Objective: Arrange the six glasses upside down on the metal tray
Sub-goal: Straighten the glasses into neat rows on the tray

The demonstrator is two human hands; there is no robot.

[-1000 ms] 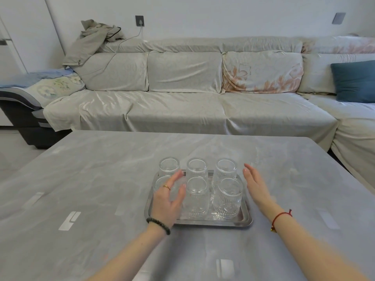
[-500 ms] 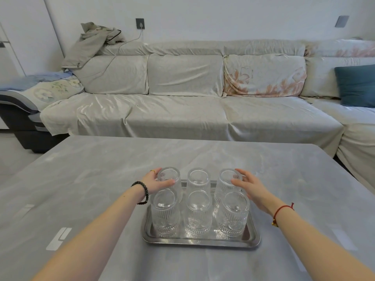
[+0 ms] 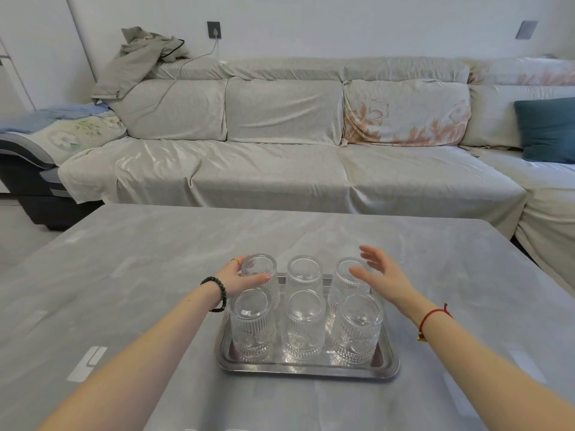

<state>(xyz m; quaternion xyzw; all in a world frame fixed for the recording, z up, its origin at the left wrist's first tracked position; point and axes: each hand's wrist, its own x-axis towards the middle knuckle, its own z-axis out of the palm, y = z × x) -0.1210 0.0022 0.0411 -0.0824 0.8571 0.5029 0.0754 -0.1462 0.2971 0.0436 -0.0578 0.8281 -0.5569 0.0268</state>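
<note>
A: Item one, near row?

B: I log three glasses upside down on the metal tray, which sits on the table.

A: Far row?

B: Three more, inverted. My left hand curls around the far-left glass; right hand spread, beside the far-right glass.

A: Handling?

B: Ribbed glass, probably breakable, slippery; I would grip the sides.

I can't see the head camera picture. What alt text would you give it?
Six ribbed glasses stand upside down in two rows on a metal tray on a grey table. The left hand wraps the far-left glass; the right hand hovers open by the far-right one. A covered sofa stands behind.
</note>
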